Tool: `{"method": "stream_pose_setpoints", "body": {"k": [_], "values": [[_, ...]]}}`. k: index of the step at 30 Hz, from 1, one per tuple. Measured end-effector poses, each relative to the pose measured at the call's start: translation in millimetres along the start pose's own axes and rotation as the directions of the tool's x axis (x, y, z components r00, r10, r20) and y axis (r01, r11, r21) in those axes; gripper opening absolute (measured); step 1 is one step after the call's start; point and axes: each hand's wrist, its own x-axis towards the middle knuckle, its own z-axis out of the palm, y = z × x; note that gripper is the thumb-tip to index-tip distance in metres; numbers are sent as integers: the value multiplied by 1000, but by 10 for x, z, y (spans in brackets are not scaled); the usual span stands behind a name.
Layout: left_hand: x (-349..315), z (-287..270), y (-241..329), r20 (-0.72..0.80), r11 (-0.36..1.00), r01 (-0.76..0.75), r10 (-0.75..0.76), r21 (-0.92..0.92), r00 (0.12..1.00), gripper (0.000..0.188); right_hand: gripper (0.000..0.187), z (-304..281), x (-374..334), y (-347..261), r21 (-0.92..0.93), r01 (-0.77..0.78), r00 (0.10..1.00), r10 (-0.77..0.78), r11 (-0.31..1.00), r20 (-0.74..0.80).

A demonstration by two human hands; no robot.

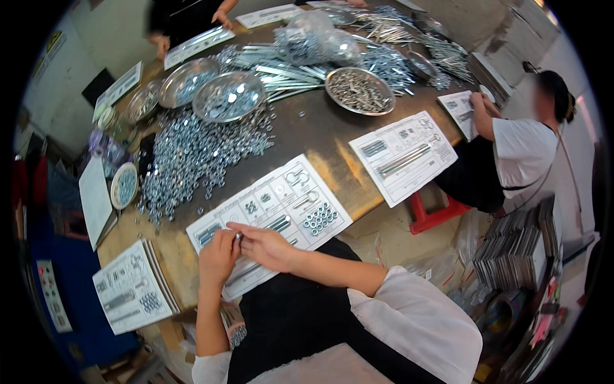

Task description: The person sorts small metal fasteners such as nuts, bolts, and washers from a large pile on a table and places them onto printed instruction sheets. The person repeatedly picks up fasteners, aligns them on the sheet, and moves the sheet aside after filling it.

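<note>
One small metal piece (pixel 239 236), and it's right at your fingertips, just above the board (pixel 341 222) at the near edge of the bench (pixel 326 168). Your left hand (pixel 218 257) looks narrow, curled up with the fingertips pinched on the piece. Your right hand (pixel 267 249) is looser, fingers stretched out to meet the left ones; can't tell if it's gripping too. My guess, you're mid-step, handling a single loose part over the board. There's already a cluster of nuts (pixel 320 219) on its right side, plus some rods (pixel 279 223) just beyond your right hand. I'd say the next move calls for a steady pinch and a clear view, since your hands cover part of the print.
</note>
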Motion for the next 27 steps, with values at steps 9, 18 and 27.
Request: {"method": "stream_pose_setpoints", "body": {"k": [9,18,27], "values": [[-68,-669,186,350,700,304,-82,-647,933,25,26,306,-422,-540,-742,-224,935,355,632,21],[-162,-606,446,-433,957,-73,-59,-280,900,45,24,824,-658,-510,-866,146,989,-101,479,111],[-152,-568,393,-379,909,-56,-115,-413,918,43,25,715,-621,-450,-805,122,992,-103,581,76]]}}
